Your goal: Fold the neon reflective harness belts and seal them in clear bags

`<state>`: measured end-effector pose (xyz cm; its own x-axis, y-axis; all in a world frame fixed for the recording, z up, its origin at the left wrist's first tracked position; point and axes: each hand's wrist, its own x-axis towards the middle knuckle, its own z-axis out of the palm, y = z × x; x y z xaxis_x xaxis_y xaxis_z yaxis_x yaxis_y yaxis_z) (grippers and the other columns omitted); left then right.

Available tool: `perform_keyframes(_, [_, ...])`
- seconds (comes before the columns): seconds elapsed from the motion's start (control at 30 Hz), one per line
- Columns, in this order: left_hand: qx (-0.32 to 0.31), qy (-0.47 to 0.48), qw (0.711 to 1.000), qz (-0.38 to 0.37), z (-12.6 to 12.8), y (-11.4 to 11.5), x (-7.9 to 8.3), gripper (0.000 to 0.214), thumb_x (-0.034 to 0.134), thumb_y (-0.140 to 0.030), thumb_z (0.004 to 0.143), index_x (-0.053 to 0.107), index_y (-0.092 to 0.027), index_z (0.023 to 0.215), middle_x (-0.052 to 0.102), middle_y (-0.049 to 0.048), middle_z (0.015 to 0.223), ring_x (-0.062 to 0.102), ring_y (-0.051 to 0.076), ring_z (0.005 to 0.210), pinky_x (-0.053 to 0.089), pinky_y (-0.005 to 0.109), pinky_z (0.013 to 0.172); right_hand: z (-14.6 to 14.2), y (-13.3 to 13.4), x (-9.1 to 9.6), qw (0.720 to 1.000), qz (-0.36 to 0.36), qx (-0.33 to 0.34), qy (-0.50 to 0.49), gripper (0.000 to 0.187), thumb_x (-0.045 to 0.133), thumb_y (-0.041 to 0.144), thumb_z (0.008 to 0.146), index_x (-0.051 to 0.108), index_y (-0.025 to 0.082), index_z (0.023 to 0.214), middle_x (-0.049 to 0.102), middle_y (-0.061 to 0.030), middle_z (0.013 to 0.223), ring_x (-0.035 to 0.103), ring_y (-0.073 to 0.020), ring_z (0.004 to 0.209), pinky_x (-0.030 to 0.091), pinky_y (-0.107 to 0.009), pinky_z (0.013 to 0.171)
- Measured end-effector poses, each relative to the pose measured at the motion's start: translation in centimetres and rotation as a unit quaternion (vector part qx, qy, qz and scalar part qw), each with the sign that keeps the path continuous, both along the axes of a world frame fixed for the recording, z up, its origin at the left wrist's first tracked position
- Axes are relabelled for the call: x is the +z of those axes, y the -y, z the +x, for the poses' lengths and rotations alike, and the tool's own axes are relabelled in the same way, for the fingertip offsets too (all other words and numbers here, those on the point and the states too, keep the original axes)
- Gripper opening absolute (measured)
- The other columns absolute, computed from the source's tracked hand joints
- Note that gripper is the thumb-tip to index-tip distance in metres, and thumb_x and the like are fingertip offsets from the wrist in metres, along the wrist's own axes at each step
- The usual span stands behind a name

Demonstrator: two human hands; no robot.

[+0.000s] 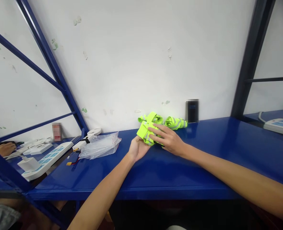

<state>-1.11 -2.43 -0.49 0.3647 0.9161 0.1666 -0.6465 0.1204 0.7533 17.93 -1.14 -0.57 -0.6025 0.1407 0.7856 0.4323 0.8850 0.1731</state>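
Between my two hands is a bundle of neon yellow fabric strap with grey reflective stripes (145,131), held just above the blue shelf. My left hand (139,148) cups it from below and the left, with its fingers partly hidden behind the fabric. From the right, my right hand (169,139) lays its bent fingers over the bundle's front. Close behind, a rolled strap of the same neon kind (176,122) lies against the wall. More looped neon fabric (156,118) shows above my fingers; I cannot tell whether it belongs to the held bundle.
On the blue shelf (175,183), clear plastic bags (100,146) lie to the left beside a white handheld fan (91,135) and a yellow-plugged cable (71,163). A dark upright phone-like object (192,111) leans at the wall. Power strips (48,161) and another person's hand (4,149) are beyond the left frame.
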Motion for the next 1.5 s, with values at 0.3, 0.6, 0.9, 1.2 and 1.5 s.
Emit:
perform_keyframes(0.3, [0.102, -0.114, 0.982, 0.114, 0.7, 0.4, -0.7, 0.091, 0.073, -0.013, 0.071, 0.026, -0.030, 0.147, 0.069, 0.0000, 0.095, 0.065, 0.014, 0.087, 0.049, 0.035, 0.092, 0.3, -0.5, 0.1, 0.998, -0.002, -0.069, -0.001, 0.045, 0.043, 0.001, 0.087, 0.060, 0.024, 0.121, 0.053, -0.0093, 0.142, 0.038, -0.0301, 0.139, 0.044, -0.056, 0.104])
perform_keyframes(0.6, [0.261, -0.308, 0.879, 0.252, 0.3, 1.4, -2.0, 0.017, 0.059, -0.031, 0.086, 0.064, -0.023, 0.100, 0.051, -0.0039, 0.057, 0.048, 0.012, 0.053, 0.042, 0.022, 0.066, -0.3, -0.8, 0.0, 0.991, -0.019, -0.131, -0.020, 0.059, 0.042, -0.008, 0.074, 0.057, 0.023, 0.122, 0.055, -0.0112, 0.138, 0.046, -0.0322, 0.132, 0.046, -0.055, 0.100])
perform_keyframes(0.9, [0.325, -0.350, 0.807, 0.347, -0.8, 1.0, -0.8, 0.006, 0.058, -0.027, 0.085, 0.063, -0.023, 0.087, 0.053, -0.0022, 0.062, 0.045, 0.013, 0.056, 0.036, 0.022, 0.065, 0.1, -0.3, -0.1, 0.994, -0.061, -0.087, 0.018, 0.067, 0.041, -0.010, 0.064, 0.057, 0.024, 0.120, 0.057, -0.0089, 0.135, 0.051, -0.0281, 0.125, 0.048, -0.049, 0.099])
perform_keyframes(1.2, [0.289, -0.401, 0.768, 0.407, -1.0, 1.5, -1.1, 0.026, 0.073, -0.029, 0.077, 0.067, -0.023, 0.102, 0.063, 0.0063, 0.097, 0.054, 0.020, 0.086, 0.035, 0.032, 0.095, 0.0, 0.5, 0.3, 0.977, -0.197, 0.039, -0.069, 0.082, 0.043, -0.004, 0.064, 0.042, 0.024, 0.140, 0.060, -0.0095, 0.129, 0.056, -0.0257, 0.116, 0.047, -0.044, 0.097])
perform_keyframes(1.5, [0.328, -0.563, 0.459, 0.604, -2.0, 0.6, -0.4, 0.034, 0.039, -0.027, 0.098, 0.057, -0.021, 0.127, 0.055, 0.0073, 0.091, 0.051, 0.020, 0.088, 0.036, 0.035, 0.084, -0.1, 1.0, 0.7, 0.946, -0.312, 0.049, -0.070, 0.101, 0.046, -0.003, 0.065, 0.011, 0.025, 0.155, 0.061, -0.0095, 0.127, 0.066, -0.0216, 0.093, 0.052, -0.035, 0.082])
